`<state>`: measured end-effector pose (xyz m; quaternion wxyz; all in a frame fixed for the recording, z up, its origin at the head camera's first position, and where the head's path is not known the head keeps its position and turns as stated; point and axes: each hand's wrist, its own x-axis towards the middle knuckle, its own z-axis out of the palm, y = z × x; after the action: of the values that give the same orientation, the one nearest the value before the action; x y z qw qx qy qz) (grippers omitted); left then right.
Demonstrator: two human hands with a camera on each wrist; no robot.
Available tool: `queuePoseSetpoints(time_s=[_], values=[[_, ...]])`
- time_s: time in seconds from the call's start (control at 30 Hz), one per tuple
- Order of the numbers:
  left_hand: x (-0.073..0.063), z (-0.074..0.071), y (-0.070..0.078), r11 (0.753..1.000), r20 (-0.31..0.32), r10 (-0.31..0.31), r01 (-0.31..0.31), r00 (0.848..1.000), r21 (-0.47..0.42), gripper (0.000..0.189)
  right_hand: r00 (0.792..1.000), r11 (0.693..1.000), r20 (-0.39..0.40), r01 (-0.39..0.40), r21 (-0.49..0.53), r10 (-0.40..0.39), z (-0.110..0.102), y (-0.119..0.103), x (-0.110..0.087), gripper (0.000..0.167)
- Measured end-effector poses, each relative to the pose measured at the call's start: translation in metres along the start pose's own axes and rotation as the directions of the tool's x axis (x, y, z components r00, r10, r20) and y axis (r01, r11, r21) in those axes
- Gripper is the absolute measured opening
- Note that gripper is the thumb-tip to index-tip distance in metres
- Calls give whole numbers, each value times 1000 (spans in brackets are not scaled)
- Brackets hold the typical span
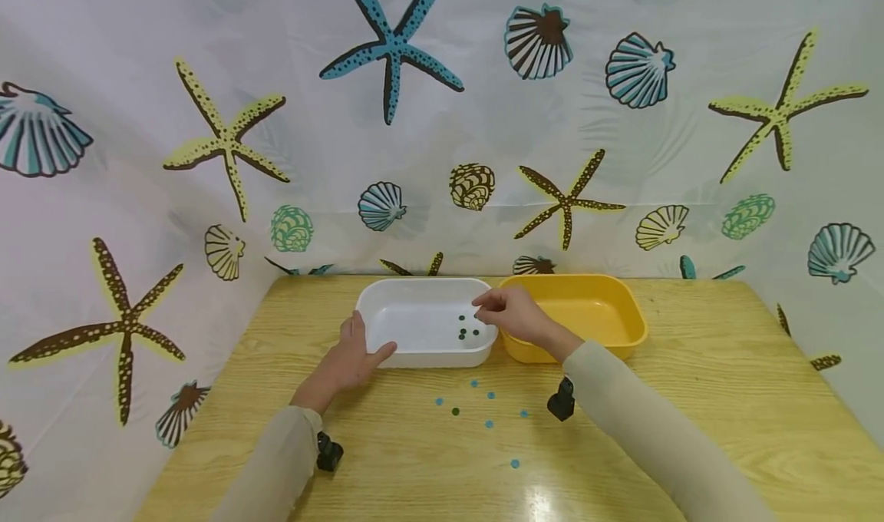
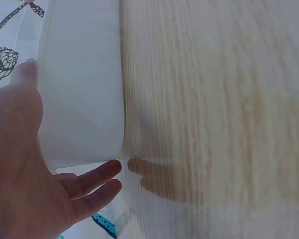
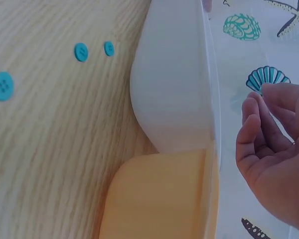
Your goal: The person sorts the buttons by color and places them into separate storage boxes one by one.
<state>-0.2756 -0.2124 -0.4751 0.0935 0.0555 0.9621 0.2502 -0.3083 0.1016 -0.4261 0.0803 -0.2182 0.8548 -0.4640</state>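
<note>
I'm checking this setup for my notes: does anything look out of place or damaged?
One thing stands out: a lone dark green button lies on the table among blue buttons, while the other visible green buttons are in the white tray. I see no damage.

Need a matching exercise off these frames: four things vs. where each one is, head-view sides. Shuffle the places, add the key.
Things:
1. blue buttons
2. yellow tub
3. left hand
4. right hand

Places:
A. reaching over the right end of the white tub
B. standing next to the white tub, on its right
C. scattered on the table, on the near side of the tubs
D. at the left end of the white tub

Pairs: 1-C, 2-B, 3-D, 4-A
</note>
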Motion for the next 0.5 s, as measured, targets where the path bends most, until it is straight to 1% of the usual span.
queuePoseSetpoints(time_s=[0.27,0.5], values=[[3,2,-2,1000,3,0,0,1000,9,113,996,996,44,81,-34,-80,3,-3,-18,21],[2,2,1,1000,-6,9,-9,1000,10,104,985,991,122,126,-33,-122,11,-6,-37,20]])
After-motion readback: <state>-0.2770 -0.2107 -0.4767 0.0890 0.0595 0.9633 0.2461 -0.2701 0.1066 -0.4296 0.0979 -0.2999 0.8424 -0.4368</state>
